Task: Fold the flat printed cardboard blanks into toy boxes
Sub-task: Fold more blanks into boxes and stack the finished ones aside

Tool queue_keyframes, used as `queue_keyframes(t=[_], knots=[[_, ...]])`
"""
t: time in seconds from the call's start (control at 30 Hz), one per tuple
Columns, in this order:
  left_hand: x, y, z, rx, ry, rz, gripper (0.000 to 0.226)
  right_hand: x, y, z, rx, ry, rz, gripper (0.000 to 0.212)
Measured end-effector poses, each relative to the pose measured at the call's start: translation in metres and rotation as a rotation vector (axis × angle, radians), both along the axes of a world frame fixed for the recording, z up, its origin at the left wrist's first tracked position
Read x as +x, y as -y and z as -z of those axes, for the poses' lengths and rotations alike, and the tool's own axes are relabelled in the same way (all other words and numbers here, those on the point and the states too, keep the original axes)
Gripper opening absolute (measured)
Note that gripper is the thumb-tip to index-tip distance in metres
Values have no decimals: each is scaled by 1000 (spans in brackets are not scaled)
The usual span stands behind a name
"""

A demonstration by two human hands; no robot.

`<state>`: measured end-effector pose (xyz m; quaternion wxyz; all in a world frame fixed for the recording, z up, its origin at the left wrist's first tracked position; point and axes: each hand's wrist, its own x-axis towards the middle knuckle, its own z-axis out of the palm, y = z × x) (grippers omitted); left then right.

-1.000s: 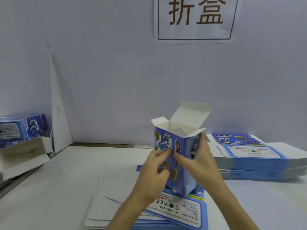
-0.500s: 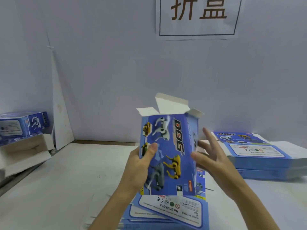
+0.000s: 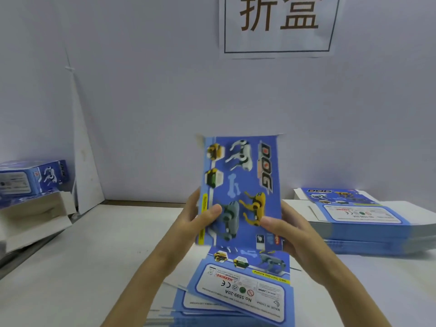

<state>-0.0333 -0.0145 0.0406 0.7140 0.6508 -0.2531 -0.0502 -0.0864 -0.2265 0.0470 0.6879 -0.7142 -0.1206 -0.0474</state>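
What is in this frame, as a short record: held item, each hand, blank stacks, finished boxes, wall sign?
held item: toy box, upright, printed DOG front facing the camera
left hand: grips the toy box's left edge, thumb on the front
right hand: grips its right edge, thumb on the front
near stack: flat blanks on the table, below the hands
right stack: flat blanks, far right
finished: folded boxes, far left
wall: paper sign, two characters
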Motion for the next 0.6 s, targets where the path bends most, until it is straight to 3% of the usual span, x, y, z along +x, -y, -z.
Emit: queue_keyframes(t=[0.13, 0.3, 0.43, 0.53, 0.6], knots=[[2, -4, 2, 94, -15, 47, 50, 3, -4, 1, 42, 37, 67, 84], [4, -2, 8, 140, -55, 66, 48, 4, 1, 4, -5, 8, 62, 78], [3, -5, 4, 235, -66, 151, 66, 6, 3, 6, 75, -8, 107, 79], [4, -14, -1, 275, -75, 97, 71, 7, 2, 6, 38, -55, 70, 76], [4, -25, -5, 305, -111, 39, 77, 11, -1, 3, 12, -122, 44, 86]])
